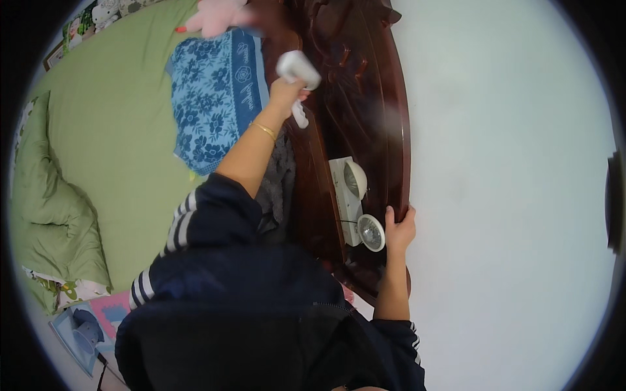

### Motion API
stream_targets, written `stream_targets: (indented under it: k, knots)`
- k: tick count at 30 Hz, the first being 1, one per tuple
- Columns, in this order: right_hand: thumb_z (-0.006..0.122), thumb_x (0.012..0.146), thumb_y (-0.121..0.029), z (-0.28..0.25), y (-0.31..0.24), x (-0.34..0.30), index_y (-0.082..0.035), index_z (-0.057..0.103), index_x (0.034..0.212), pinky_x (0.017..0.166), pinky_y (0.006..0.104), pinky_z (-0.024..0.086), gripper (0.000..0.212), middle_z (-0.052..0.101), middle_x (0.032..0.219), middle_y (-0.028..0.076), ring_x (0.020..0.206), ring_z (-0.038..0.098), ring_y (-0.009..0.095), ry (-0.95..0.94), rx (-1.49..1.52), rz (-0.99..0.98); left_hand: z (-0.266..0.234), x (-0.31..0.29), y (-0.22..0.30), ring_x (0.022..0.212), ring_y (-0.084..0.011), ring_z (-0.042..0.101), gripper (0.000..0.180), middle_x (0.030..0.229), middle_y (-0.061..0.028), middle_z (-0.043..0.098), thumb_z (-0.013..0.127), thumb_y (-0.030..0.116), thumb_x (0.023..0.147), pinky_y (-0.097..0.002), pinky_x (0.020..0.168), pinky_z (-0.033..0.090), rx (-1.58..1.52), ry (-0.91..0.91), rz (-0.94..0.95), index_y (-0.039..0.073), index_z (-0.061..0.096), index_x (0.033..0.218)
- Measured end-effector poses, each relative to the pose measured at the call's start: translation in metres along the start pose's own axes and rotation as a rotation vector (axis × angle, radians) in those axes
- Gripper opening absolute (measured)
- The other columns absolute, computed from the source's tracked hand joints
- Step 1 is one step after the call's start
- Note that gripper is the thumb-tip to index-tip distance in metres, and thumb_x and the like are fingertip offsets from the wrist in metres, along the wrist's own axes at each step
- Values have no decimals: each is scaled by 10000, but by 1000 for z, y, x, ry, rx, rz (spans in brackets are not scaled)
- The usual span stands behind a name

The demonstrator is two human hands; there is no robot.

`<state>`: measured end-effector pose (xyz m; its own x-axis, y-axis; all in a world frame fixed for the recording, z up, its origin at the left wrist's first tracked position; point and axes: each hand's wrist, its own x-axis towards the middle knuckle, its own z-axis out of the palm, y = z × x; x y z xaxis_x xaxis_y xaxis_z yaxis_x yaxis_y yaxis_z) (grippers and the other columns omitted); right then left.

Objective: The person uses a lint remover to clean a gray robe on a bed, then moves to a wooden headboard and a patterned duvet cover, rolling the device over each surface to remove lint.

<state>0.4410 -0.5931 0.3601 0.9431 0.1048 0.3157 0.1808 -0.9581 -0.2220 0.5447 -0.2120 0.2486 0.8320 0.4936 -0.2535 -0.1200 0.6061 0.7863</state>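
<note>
My left hand (287, 96) reaches forward over the head of the bed, closed around a white hand-held thing (298, 70). Its broad rounded end stands out above my fist and a narrower end shows below; it is blurred, so I cannot tell its exact kind. Close by on the right is the dark, glossy carved wooden headboard (329, 117). My right hand (400, 229) grips the headboard's outer edge by the wall, thumb on the near face. Beside that hand, a white twin-lamp emergency light (352, 208) sits against the headboard.
A blue flowered towel (212, 98) lies on the green bed sheet (107, 130), near a pink plush toy (215, 16). Grey fluffy fabric (279, 182) lies against the headboard. A folded green quilt (62, 221) is at the left. The pale wall (502, 163) rises on the right.
</note>
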Motion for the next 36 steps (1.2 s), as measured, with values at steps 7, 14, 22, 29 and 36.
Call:
stream_targets:
  k: [7,14,22,29,36]
  knots:
    - [659,725,-317,3,8,-5,-41,508,1025,673,410,463,435,611,858,179,774,585,371,-14,8,7,-42,-71,-100,571,-235,531,434,860,-172,523,483,10,768,-368,495,460,456,168,-234,70,339,1174]
    - [672,723,-297,0,7,-6,-34,511,1016,663,400,465,425,614,840,174,754,590,362,2,47,-4,-27,-173,-183,999,-428,504,536,1094,-320,482,435,45,822,-410,859,402,705,-8,-6,-51,218,1302]
    - [683,715,-292,1,4,-2,-34,515,1016,658,394,469,431,611,851,180,750,593,356,-12,80,10,-56,11,-144,874,-432,557,405,933,-304,559,484,98,796,-432,751,459,890,247,54,-92,354,1129]
    - [685,711,-284,1,6,-2,-24,516,1023,662,404,472,439,610,861,185,756,593,363,-4,20,3,-20,-93,-171,913,-419,538,539,1002,-295,534,462,37,798,-422,805,419,858,152,8,-49,217,1269]
    - [675,720,-292,1,7,-3,-30,514,1033,652,402,473,438,616,851,186,762,597,363,11,28,-10,-43,-263,-207,1028,-412,491,645,1187,-325,422,440,35,803,-388,886,387,965,-365,-319,-37,100,1346]
